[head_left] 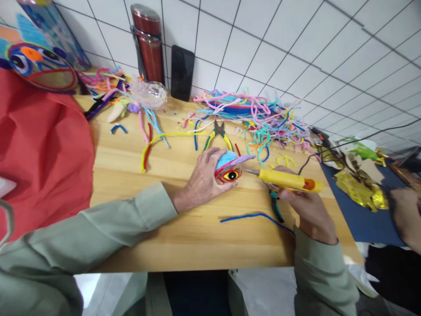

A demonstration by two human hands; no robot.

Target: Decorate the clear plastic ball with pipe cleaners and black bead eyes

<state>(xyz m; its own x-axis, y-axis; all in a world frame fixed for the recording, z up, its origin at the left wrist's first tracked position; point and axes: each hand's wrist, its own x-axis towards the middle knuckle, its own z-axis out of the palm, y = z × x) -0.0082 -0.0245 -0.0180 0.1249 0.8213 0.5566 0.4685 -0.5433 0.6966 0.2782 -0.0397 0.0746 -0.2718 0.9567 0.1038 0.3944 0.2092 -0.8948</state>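
Observation:
My left hand (pixel 205 180) is closed around a small craft piece (pixel 226 166) with light blue fuzzy wrapping, a purple strip, and a red-and-yellow eye with a black centre. In my right hand (pixel 304 206) lies a yellow hot glue gun (pixel 284 179), its metal nozzle pointing left, a short gap from the craft piece. Beneath the right hand shows a teal-and-black tool handle (pixel 275 206); the rest of that tool is hidden. Yellow-green handled pliers (pixel 218 131) rest just beyond my left hand. A blue pipe cleaner (pixel 250 216) stretches across the table near me.
Pipe cleaners (pixel 237 105) are heaped along the tiled wall. A red thermos (pixel 148 48) and black phone (pixel 182 72) stand there too. Red cloth (pixel 42 153) covers the left side, below a decorated mask-like piece (pixel 42 66). Another person's hand (pixel 406 210) is at right, near gold foil (pixel 358 188).

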